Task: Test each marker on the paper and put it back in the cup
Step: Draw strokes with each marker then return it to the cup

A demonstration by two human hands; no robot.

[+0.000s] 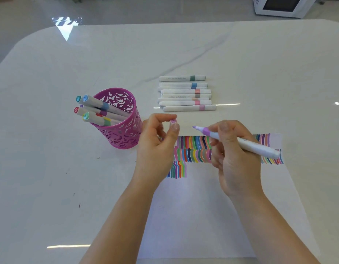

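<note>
We've got the lilac marker (pixel 260 149) uncapped in our right hand (pixel 235 164). Fingers and thumb are wrapped round the barrel, the tip points left, and it's held just above the paper (pixel 203 216), not touching. Our left hand (pixel 157 149) is up beside it, thumb and forefinger pinching the lilac cap (pixel 173 121), other fingers curled in. Under both hands are rows of coloured test strokes (pixel 193 151) across the top of the sheet. To the left, the pink cut-out cup (pixel 124 134) stands upright on the white table (pixel 50 168) w/ several capped markers (pixel 96 109) leaning out to the left. Beyond the paper, approx. eight more markers (pixel 185 94) lie side by side in a row. A white appliance (pixel 283 5) sits at far right, past the table.
</note>
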